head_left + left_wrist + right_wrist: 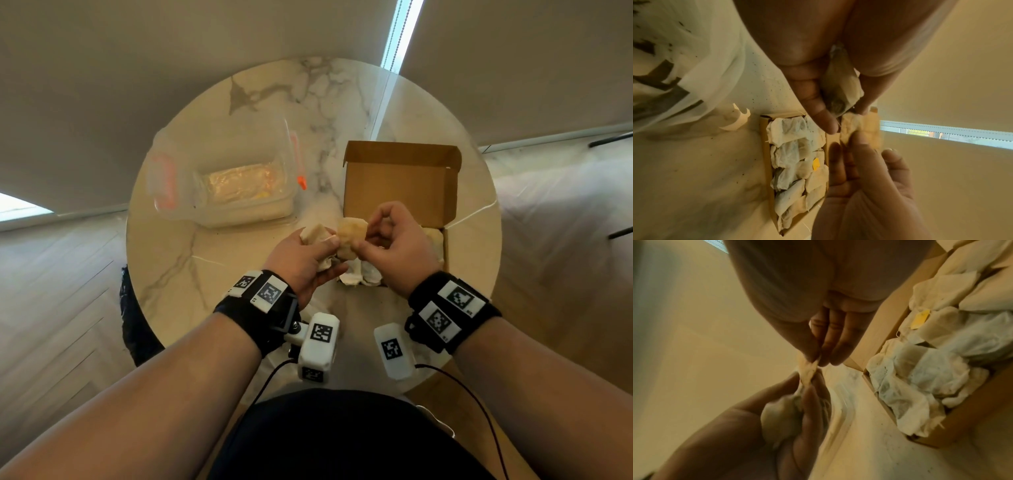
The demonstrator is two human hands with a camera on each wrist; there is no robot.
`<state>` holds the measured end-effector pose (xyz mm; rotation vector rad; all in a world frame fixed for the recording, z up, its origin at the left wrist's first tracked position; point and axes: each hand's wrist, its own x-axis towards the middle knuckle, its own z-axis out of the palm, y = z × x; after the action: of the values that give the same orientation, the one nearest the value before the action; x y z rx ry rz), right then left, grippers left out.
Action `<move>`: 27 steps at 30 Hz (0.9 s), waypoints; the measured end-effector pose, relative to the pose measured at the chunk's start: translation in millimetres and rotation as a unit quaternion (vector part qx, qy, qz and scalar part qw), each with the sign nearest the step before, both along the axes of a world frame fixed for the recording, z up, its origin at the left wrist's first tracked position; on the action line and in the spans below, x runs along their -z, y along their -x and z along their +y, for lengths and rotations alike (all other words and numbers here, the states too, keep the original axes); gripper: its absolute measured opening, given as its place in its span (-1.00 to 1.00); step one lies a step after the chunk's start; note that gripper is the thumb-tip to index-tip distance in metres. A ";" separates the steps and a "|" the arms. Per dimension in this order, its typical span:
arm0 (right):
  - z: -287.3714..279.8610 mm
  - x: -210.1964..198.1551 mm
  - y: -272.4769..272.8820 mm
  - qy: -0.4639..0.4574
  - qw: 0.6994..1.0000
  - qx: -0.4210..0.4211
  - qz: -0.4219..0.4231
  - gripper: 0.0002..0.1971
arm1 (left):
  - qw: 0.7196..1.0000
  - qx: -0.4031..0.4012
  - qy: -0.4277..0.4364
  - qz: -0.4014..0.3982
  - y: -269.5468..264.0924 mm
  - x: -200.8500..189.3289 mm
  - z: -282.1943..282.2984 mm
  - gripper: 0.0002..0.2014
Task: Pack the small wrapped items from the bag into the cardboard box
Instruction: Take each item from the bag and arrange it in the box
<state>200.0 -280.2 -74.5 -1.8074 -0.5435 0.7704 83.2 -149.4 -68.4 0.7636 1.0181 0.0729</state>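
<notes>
Both hands meet just above the near-left corner of the open cardboard box [397, 178]. My left hand [322, 245] grips a small bundle of pale wrapped items [313, 234], seen close in the left wrist view [840, 87]. My right hand [366, 240] pinches one wrapped item [351, 236] by its edge between thumb and fingertips [813, 352]; that item [807, 371] still touches the left hand's bundle [781, 417]. Several wrapped items [795, 162] lie packed in rows in the box [875, 382], one with a yellow tag [919, 319].
A clear plastic bag with an orange zip [222, 178] lies on the left of the round marble table [178, 274], holding more pale contents. Walls and wooden floor surround the table. The box lid stands open at the far side.
</notes>
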 end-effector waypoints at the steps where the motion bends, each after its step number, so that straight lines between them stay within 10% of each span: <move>1: -1.3 4.2 -4.1 0.005 1.000 0.014 -0.010 -0.64 | 1.000 -0.005 0.006 0.008 -1.2 0.1 -0.5 -0.90; 10: -14.7 26.0 -51.0 0.095 0.989 0.116 -0.009 -0.84 | 0.994 -0.084 0.062 0.020 21.6 7.8 12.9 -0.65; 27: 11.4 39.6 -47.2 0.341 0.905 -0.137 -0.214 -0.78 | 0.997 -0.044 0.063 -0.022 27.1 -7.2 11.8 -0.63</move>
<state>247.2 -268.8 -114.1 -2.6244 -0.9083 0.8140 56.1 -137.6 -61.2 0.5995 1.0044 0.0994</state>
